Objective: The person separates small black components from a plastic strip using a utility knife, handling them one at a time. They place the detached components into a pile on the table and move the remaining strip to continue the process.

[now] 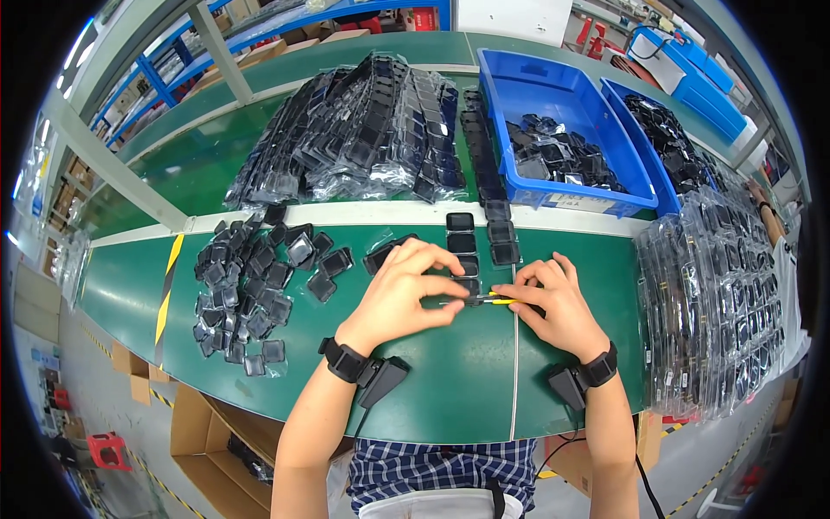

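Note:
My right hand (pixel 553 303) is closed on a thin, yellow-handled tool (pixel 503 299); its narrow dark end points left, and its exact kind is unclear. Close to that end, my left hand (pixel 406 290) has curved fingers set apart, beside the near end of a strip of black square pieces in clear packaging (pixel 461 232). The fingertips are slightly blurred, and contact with the strip is hard to make out. A second, longer packaged strip (pixel 501 232) runs alongside toward the far side. Behind my left hand lies another dark packaged piece (pixel 380 256).
Loose packaged black squares (pixel 251 285) are heaped at left on the green table (pixel 415 381). A large pile of strips (pixel 363 130) lies beyond. Blue bins (pixel 571 95) of pieces stand far right, near stacked strips (pixel 709 303). Another person's arm (pixel 768 216) shows at right.

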### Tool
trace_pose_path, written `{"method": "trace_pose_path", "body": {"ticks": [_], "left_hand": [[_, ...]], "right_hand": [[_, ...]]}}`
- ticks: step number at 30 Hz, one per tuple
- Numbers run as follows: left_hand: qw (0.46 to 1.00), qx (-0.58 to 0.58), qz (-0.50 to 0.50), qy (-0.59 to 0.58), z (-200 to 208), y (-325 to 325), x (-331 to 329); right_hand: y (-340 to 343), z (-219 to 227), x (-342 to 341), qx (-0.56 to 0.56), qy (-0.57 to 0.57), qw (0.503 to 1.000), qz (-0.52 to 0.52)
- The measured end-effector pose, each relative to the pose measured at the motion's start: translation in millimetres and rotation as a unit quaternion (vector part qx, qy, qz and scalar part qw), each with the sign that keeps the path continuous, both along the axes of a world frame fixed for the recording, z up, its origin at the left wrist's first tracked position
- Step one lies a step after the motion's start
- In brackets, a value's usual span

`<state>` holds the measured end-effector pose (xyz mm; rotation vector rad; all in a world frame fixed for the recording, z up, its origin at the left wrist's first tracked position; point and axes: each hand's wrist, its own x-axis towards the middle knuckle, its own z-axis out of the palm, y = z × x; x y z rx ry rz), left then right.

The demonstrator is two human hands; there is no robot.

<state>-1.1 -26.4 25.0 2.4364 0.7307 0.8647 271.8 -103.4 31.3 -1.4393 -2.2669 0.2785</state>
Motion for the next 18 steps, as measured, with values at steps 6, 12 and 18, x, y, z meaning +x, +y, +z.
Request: {"method": "trace_pose_path", "body": {"ticks": [6,12,18], "left_hand": [[0.997,-0.014,0.075,0.021,-12,4,5],[0.993,-0.047,0.095,0.055,-7,4,8],[0.992,-0.048,0.096,0.066,-6,6,9]], "right_hand": [[1,0,-1,-0.009,0.021,1.000,0.001],[6,-2,-2,-0.016,0.030,0.999,0.008],[23,-19,-10,0.020,0.048,0.999,0.008]]}}
